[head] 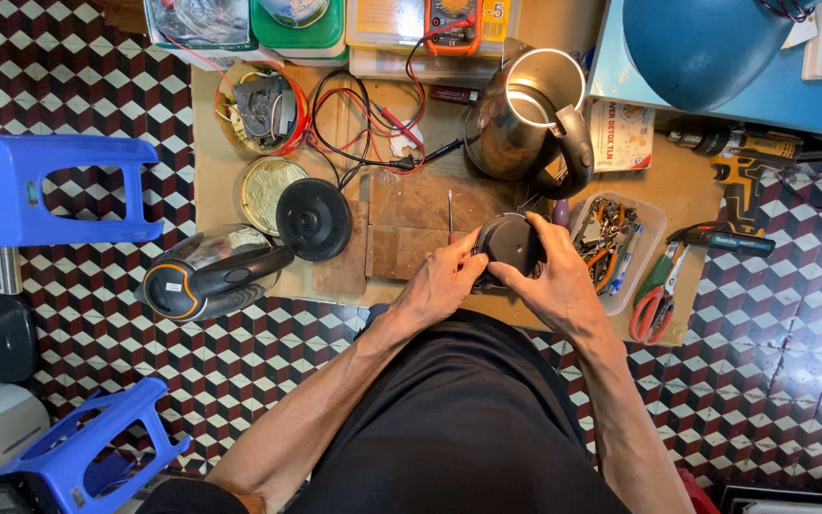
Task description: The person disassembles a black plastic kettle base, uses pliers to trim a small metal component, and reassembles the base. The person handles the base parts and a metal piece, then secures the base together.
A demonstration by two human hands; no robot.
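A round black kettle base (pixel 509 244) rests on the wooden board (pixel 420 205), and both hands grip it. My left hand (pixel 442 283) clasps its left edge. My right hand (pixel 556 283) wraps the right side with fingers curled over the rim. A steel kettle (pixel 525 119) with its lid open stands just behind. A thin screwdriver (pixel 449 215) lies on the board left of the base.
Another black round base (pixel 313 218) and a glass kettle on its side (pixel 211 273) lie left. A plastic tray of tools (pixel 616 243), red-handled pliers (pixel 654 306), a drill (pixel 744 157), a multimeter (pixel 453 24) with red and black leads, and two blue stools (pixel 49 186) surround the board.
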